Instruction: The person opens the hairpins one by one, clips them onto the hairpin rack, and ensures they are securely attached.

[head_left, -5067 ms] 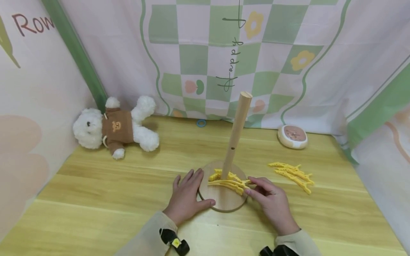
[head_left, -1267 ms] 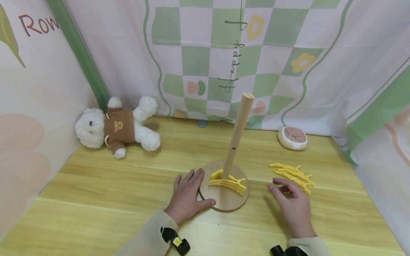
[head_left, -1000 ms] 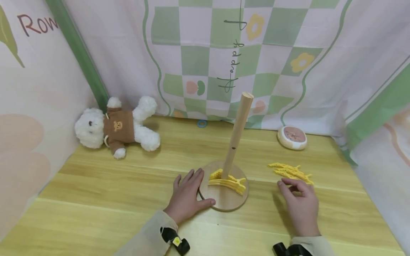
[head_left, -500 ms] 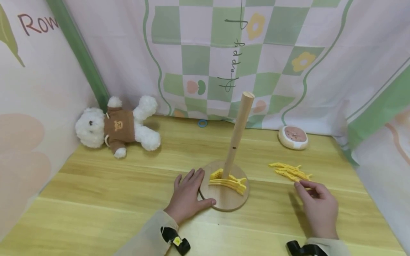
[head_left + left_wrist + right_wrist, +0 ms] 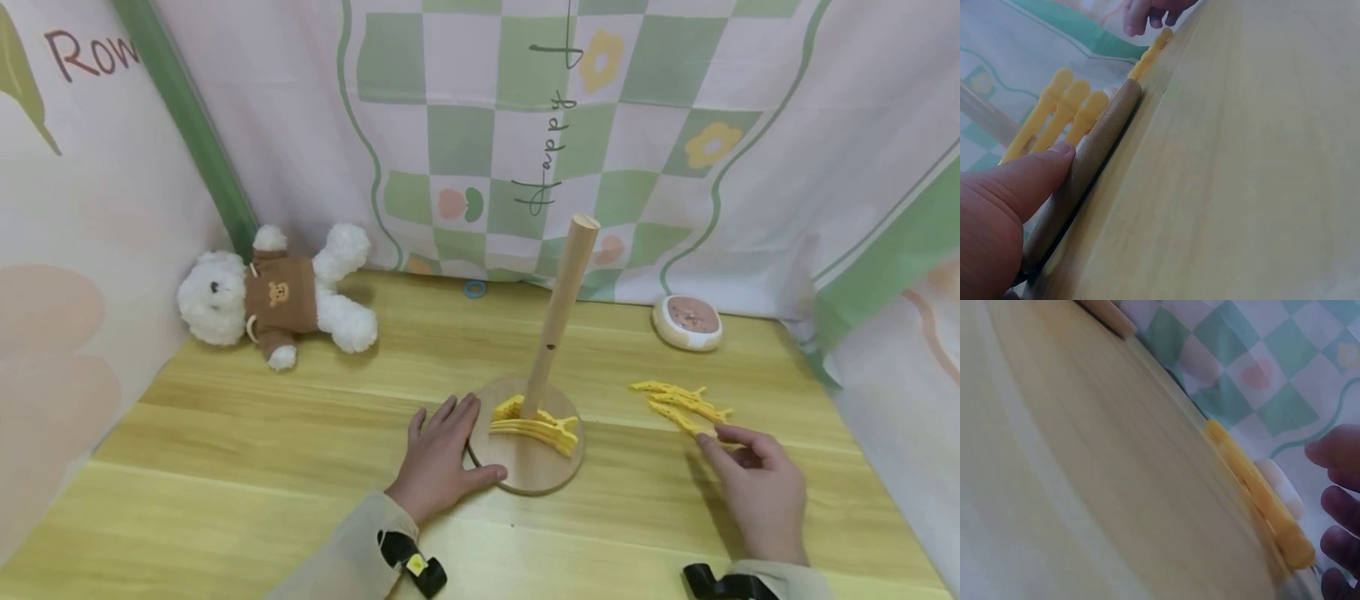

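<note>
My left hand [image 5: 442,458] rests at the left edge of a round wooden base [image 5: 525,475], fingers spread and thumb over its rim. From the base rises a slightly leaning wooden post [image 5: 558,308]. Several yellow forked plastic sticks [image 5: 536,429] lie around its foot; the left wrist view shows their knobbed ends [image 5: 1072,100] beside my thumb. Over to the right, my right hand [image 5: 761,483] has thumb and index finger at the near end of a yellow forked plastic stick [image 5: 671,417], pinching it low over the table; that end is hidden by the fingertips.
More yellow sticks [image 5: 686,396] lie just behind the pinched one. A white-and-pink rounded device [image 5: 686,323] stands near the back right. At the back left lies a plush toy [image 5: 281,296] in a brown top. A small blue ring [image 5: 474,289] lies by the curtain [image 5: 525,142].
My right hand has moved from the base rightward to the loose yellow sticks, where the nearest has shifted slightly away from the others. The left hand has stayed on the base.
</note>
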`<state>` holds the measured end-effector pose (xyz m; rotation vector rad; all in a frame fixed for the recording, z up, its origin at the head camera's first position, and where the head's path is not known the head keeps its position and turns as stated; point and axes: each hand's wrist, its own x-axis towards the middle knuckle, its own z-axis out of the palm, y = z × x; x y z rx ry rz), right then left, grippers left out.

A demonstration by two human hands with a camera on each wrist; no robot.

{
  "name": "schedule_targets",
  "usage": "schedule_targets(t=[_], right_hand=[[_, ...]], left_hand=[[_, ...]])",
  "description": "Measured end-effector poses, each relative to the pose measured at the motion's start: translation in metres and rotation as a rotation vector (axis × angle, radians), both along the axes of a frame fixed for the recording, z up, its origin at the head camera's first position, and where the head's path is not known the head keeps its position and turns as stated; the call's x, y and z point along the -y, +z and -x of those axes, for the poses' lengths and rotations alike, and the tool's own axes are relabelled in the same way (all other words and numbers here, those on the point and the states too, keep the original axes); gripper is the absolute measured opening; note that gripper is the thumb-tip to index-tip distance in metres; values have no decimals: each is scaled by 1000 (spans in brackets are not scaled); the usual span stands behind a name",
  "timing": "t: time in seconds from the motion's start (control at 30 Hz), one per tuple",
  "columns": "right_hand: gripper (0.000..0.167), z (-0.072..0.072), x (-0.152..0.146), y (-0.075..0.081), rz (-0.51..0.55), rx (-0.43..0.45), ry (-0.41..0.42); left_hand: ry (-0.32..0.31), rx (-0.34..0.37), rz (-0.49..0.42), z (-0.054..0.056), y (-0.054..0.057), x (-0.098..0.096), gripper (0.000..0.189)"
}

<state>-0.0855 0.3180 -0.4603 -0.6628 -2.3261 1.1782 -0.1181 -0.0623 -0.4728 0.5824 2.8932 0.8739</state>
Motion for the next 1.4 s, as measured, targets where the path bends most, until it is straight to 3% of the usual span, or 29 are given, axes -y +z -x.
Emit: schedule_targets(t=[0.23, 0.4, 0.57, 0.7, 0.83, 0.93, 1.07, 1.4], right_hand=[[56, -9, -25, 0, -175, 191, 140], [73, -8, -33, 1, -235, 297, 255], [71, -7, -36, 3, -281, 336, 299], [60, -8, -34, 1, -261, 289, 223], [54, -8, -28, -3, -148, 155, 166], [52, -7, -21, -4, -61, 49, 179], [51, -6, -10, 0, 14, -30, 200], [48, -4, 13, 1, 1, -151, 288]], left_hand=[[-5, 0, 3, 1, -1, 0, 102], [-3, 0, 7, 1, -1, 0, 102], [-2, -2, 9, 0, 0, 0, 102], [-2, -1, 7, 0, 1, 0, 102], [-1, -1, 6, 0, 1, 0, 101], [-2, 1, 4, -1, 2, 0, 101], [-2, 0, 3, 0, 1, 0, 101], [-5, -2, 7, 0, 0, 0, 102]])
